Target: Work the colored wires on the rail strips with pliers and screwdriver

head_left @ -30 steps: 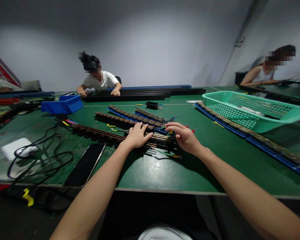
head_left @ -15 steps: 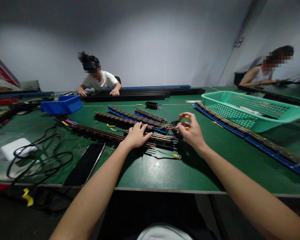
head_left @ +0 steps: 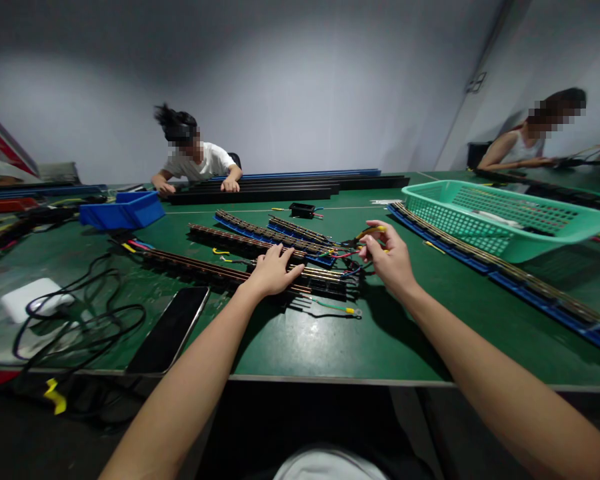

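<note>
The left hand (head_left: pixel 274 270) is lying palm down across the copper-lined black rails (head_left: pixel 230 240) at the middle of the green table (head_left: pixel 300 357), its fingers spread and loose, clasping nothing. The right hand (head_left: pixel 390 259), just to the right of the rail ends, is curling its fingers around yellow-handled pliers (head_left: pixel 366 233). The pliers are pointing left toward coloured wires (head_left: pixel 349 254) sprouting from the rail ends; whether they are biting a wire, I cannot tell.

On the far side of the left hand, a blue-based rail (head_left: pixel 260 229) and a shorter blue-based rail (head_left: pixel 300 228) are lying at a slant. On the near side, a green wire with a ring terminal (head_left: pixel 350 311) is stretching to the right.

A smartphone (head_left: pixel 170 330) is lying at the near left, beside a tangled black cable and a white charger (head_left: pixel 30 299). A blue bin (head_left: pixel 123 213) is standing at the far left. On the right, a long blue-based rail (head_left: pixel 495 268) is running alongside a green mesh basket (head_left: pixel 517 253). At the far side, a co-worker in a white shirt (head_left: pixel 207 161) is resting both hands by black bars (head_left: pixel 260 195).
</note>
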Available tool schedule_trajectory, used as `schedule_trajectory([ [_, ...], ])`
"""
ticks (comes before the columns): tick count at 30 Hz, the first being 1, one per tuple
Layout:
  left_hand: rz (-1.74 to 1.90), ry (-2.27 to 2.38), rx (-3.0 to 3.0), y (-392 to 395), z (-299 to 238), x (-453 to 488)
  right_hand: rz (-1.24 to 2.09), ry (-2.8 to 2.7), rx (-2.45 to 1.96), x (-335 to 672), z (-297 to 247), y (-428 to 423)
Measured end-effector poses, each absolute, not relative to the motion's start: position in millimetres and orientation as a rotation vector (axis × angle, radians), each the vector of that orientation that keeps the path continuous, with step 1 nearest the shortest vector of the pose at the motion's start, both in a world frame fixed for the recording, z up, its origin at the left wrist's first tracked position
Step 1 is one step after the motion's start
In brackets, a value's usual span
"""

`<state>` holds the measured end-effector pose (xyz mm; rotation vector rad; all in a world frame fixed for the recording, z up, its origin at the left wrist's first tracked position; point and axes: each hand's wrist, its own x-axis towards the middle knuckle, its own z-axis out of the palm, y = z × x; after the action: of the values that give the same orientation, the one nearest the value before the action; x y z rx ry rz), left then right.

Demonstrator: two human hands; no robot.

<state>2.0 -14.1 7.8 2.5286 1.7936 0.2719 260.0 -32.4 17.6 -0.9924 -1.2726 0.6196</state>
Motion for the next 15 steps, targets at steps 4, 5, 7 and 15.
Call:
schedule_trajectory([
  [4,0.256,1.804,2.524,-15,9,2,0.658,-1.228,-0.858,260,33,-45],
  [5,0.251,1.808,2.525,-15,9,2,0.702,-1.210,-0.818,261,38,-49],
  [7,0.246,1.808,2.529,-15,8,2,0.891,-1.148,-0.761,263,47,-56],
  [15,0.245,1.811,2.532,-14,7,1,1.491,-0.967,-0.906,264,54,-59],
])
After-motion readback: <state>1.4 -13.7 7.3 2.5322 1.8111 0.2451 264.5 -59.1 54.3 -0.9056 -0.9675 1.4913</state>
